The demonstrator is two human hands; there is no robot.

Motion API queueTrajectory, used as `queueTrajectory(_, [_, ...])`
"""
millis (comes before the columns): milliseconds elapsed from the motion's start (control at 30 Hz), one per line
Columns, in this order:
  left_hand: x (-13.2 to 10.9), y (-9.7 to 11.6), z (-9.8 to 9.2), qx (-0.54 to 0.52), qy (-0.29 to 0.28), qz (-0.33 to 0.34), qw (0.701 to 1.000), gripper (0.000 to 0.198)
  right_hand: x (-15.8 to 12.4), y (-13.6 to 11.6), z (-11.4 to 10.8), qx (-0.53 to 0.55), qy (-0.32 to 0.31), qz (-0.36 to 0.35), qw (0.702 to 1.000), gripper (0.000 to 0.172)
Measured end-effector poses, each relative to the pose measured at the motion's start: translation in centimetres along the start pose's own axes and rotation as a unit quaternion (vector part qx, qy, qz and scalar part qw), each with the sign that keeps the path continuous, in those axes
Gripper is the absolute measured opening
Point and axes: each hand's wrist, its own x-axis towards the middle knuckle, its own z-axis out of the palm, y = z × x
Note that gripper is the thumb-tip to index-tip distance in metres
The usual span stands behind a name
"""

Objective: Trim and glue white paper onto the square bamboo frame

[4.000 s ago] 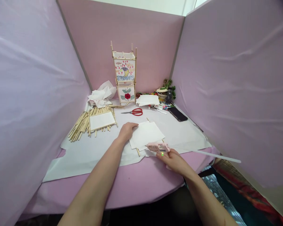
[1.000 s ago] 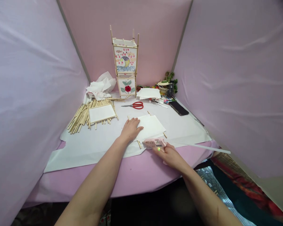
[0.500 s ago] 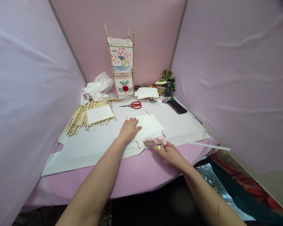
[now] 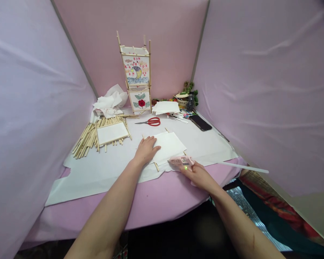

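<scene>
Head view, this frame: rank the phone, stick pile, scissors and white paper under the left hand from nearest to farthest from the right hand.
From the right hand, holding the pink glue gun:
1. White paper, ahead and to its left.
2. Phone, farther back, roughly straight ahead.
3. Scissors, ahead and left.
4. Stick pile, far left.

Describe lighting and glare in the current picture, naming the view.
Head view: soft light; white paper looks bright, nearly featureless. Head view: pale sheen streaks the right fabric wall; a green light glows on the pink tool. Head view: top-right corner darkens.
</scene>
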Motion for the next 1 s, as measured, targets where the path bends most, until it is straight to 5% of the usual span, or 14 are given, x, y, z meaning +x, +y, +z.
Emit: queueTrajectory(1000, [-0.1,0.2,-0.2,0.000,-0.002,-0.002,1.000,0.044,-0.2,0.6,-1.2,-0.009,0.005,0.043,0.999,0.054])
